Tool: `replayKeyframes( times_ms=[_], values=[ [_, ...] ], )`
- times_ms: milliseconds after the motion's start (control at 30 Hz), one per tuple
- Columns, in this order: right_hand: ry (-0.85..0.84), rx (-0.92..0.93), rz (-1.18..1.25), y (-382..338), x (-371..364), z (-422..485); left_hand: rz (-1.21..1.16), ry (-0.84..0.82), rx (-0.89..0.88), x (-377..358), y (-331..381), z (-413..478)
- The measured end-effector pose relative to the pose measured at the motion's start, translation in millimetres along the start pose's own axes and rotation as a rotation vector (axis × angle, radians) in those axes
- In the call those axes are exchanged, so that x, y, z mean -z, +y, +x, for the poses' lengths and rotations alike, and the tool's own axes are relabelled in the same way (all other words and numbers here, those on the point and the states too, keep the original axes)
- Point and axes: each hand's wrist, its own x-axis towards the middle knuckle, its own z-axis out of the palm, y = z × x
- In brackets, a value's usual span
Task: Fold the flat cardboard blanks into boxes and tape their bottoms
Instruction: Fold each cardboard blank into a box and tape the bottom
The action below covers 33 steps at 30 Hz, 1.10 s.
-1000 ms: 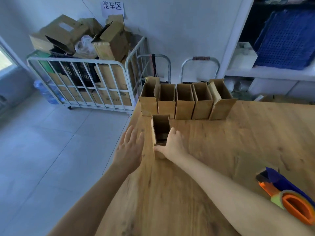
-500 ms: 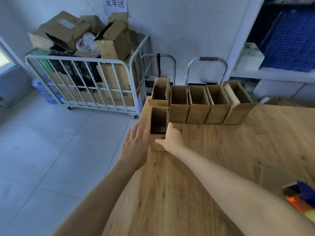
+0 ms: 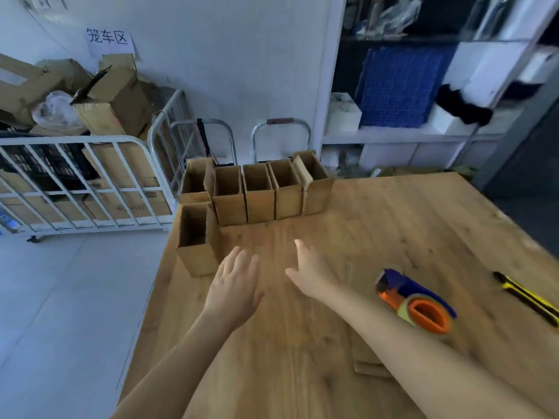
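Note:
A folded brown box [image 3: 195, 237] stands upright with its top open at the far left of the wooden table [image 3: 378, 225], in front of a row of several open boxes [image 3: 258, 193]. My left hand [image 3: 234, 290] hovers flat over the table, just right of that box and apart from it. My right hand [image 3: 313, 273] is also spread, holding nothing. An orange and blue tape dispenser [image 3: 419, 302] lies to the right of my right arm. Flat cardboard blanks [image 3: 367, 356] lie partly hidden under my right forearm.
A yellow and black utility knife [image 3: 527, 296] lies near the table's right edge. A white cage cart [image 3: 84, 176] full of cartons stands on the floor at the left. Two trolley handles [image 3: 281, 125] and white shelving [image 3: 402, 134] are behind the table.
Both hands have let go of the front box and drawn back towards me and to the right. The box now stands alone at the left end. The view has swung right.

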Motion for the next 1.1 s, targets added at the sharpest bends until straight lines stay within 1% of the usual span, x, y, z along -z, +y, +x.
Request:
replayKeyframes(
  times_ms=[67,133,300,367,467,633,733,933,1100],
  values=[
    [0.024,-0.03,-0.028,36.2,17.7,-15.0,-0.011,-0.009,-0.063,-0.4,42.0,4.9],
    [0.057,-0.035,-0.07,71.3,35.3,-28.0,-0.04,-0.02,-0.088,-2.7,81.1,11.7],
    [0.12,-0.075,-0.171,167.4,76.8,-52.0,-0.084,-0.093,-0.067,-15.0,162.1,21.9],
    [0.097,-0.109,-0.198,204.2,90.4,-58.2,-0.111,-0.142,-0.035,-22.1,187.8,23.0],
    [0.007,-0.129,-0.225,246.2,97.2,-63.9,-0.124,-0.193,0.02,-31.9,219.9,22.9],
    [-0.09,-0.039,-0.246,270.5,95.6,-62.1,-0.153,-0.246,0.107,-43.8,261.9,16.3],
    [-0.1,0.018,-0.266,276.6,97.4,-63.3,-0.142,-0.266,0.137,-47.4,278.8,13.1],
    [-0.046,-0.114,-0.242,308.7,117.2,-74.6,-0.124,-0.259,0.149,-50.9,297.1,10.3],
    [-0.004,-0.206,-0.301,348.8,142.6,-85.6,-0.162,-0.225,0.137,-53.1,296.7,5.9]
  ],
)
